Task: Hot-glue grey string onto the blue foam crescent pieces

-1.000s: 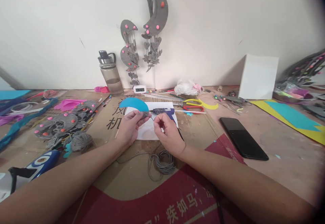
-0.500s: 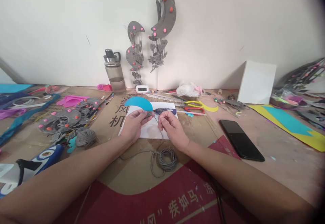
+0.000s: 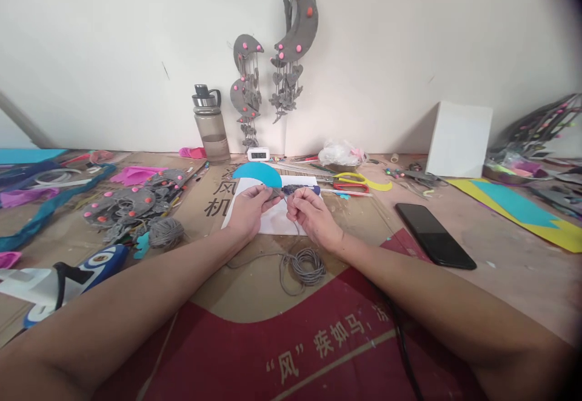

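Observation:
My left hand (image 3: 249,212) is closed in a pinch on a small flat grey piece (image 3: 275,193). Close beside it, my right hand (image 3: 314,218) has thumb and fingers pinched together on thin grey cord. Below the hands, a loose coil of grey cord (image 3: 308,267) lies on the cardboard, a strand running up towards them. Under and behind the hands is a sheet of white paper (image 3: 277,224), with a blue rounded paper shape (image 3: 258,173) at its far left. A dark grey bundle (image 3: 291,188) lies just behind my fingertips, partly hidden.
Scissors with yellow handles (image 3: 352,178) lie behind my right hand, and a black phone (image 3: 434,235) is to the right. A ball of grey yarn (image 3: 166,232), grey felt shapes, and a blue-and-white tool (image 3: 97,270) are at left. A bottle (image 3: 211,125) stands near the wall.
The whole view has shifted slightly, so things sit a little higher and mostly further right. My fingertips are a bit closer together; both hands keep their pinch.

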`<action>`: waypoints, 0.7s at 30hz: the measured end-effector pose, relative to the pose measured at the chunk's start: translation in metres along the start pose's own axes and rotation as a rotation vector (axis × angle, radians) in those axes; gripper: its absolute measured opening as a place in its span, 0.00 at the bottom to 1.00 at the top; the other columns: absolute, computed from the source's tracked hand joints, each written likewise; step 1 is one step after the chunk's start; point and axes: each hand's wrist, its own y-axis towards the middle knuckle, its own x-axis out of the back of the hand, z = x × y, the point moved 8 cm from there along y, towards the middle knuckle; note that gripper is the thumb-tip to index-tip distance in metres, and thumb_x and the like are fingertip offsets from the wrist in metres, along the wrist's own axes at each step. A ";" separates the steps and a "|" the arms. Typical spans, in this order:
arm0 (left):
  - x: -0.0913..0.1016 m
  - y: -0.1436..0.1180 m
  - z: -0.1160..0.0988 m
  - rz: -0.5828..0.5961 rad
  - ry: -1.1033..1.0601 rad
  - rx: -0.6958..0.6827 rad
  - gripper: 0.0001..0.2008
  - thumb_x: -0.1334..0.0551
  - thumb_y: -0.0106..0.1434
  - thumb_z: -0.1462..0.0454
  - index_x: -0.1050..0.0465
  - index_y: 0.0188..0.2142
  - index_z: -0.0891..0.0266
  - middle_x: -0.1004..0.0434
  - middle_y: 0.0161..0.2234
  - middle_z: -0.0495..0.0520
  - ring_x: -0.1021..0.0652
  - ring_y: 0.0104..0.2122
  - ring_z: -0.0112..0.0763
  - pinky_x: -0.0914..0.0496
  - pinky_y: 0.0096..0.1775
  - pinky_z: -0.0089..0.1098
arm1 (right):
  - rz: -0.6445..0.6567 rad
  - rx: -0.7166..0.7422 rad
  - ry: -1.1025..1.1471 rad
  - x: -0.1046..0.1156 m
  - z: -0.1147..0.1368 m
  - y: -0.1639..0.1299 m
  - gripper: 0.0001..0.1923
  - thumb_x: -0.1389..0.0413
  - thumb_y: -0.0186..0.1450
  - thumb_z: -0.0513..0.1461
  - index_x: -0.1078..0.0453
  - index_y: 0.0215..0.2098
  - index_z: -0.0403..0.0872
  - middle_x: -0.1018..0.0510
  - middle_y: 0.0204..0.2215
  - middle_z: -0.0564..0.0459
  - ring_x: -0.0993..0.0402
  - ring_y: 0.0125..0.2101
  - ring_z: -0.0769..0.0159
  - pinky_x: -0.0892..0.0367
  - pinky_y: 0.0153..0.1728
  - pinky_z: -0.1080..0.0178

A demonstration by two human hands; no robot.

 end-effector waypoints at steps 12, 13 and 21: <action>0.001 0.001 0.001 -0.002 -0.017 -0.007 0.12 0.30 0.48 0.62 0.30 0.23 0.66 0.25 0.26 0.50 0.21 0.32 0.29 0.29 0.48 0.39 | 0.027 -0.018 0.137 -0.003 0.001 -0.001 0.09 0.42 0.57 0.40 0.40 0.30 0.49 0.39 0.24 0.60 0.44 0.24 0.73 0.46 0.27 0.66; 0.002 0.001 0.001 -0.002 -0.018 -0.006 0.12 0.30 0.48 0.62 0.30 0.23 0.66 0.25 0.25 0.50 0.21 0.32 0.30 0.29 0.48 0.39 | 0.025 -0.015 0.142 -0.003 0.001 -0.001 0.09 0.42 0.57 0.40 0.40 0.30 0.49 0.38 0.24 0.60 0.44 0.24 0.73 0.45 0.27 0.66; 0.003 0.002 0.003 -0.024 -0.009 0.019 0.12 0.30 0.48 0.62 0.30 0.24 0.67 0.23 0.27 0.53 0.21 0.32 0.30 0.28 0.48 0.38 | 0.033 -0.031 0.143 -0.002 -0.002 0.000 0.09 0.42 0.59 0.40 0.40 0.29 0.48 0.37 0.23 0.60 0.42 0.24 0.73 0.45 0.26 0.67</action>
